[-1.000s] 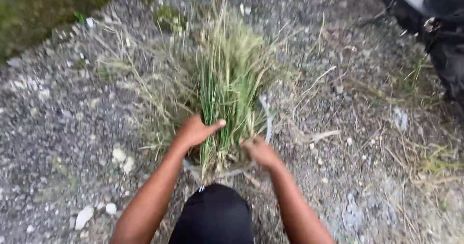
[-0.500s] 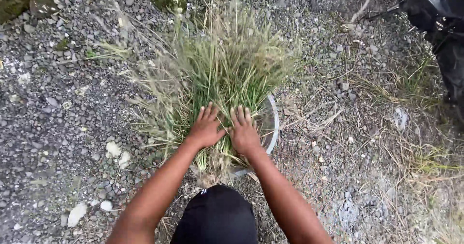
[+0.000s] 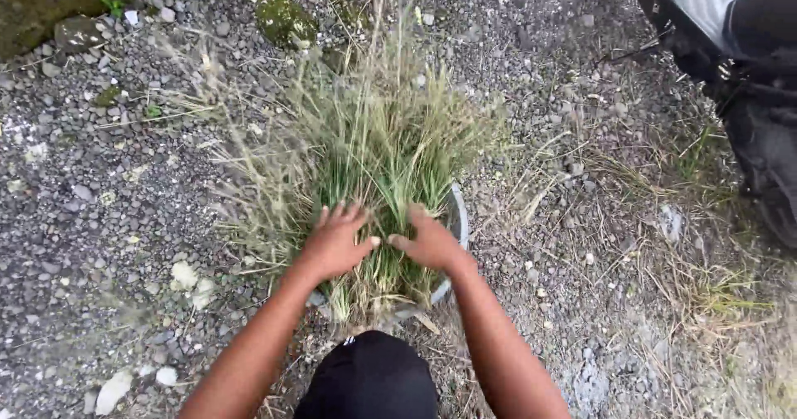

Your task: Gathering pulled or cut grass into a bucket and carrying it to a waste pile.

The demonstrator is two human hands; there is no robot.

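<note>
A: Grass bundle (image 3: 378, 158) lies on the gravel (image 3: 100, 187), its cut ends over a shallow pale basin (image 3: 459, 220).

B: Left hand (image 3: 336, 241) and right hand (image 3: 427, 241), 2 flat open palms, press it, gripping nothing. Keep pressure even.

A: Dark vehicle (image 3: 747, 79) far right; loose straw (image 3: 631, 220) around.

My left grip (image 3: 336, 241) and right grip (image 3: 427, 241) lie side by side on the grass (image 3: 374, 149), which sits in a bowl (image 3: 459, 216) on the gravel (image 3: 108, 220), my knee (image 3: 369, 377) below.
</note>
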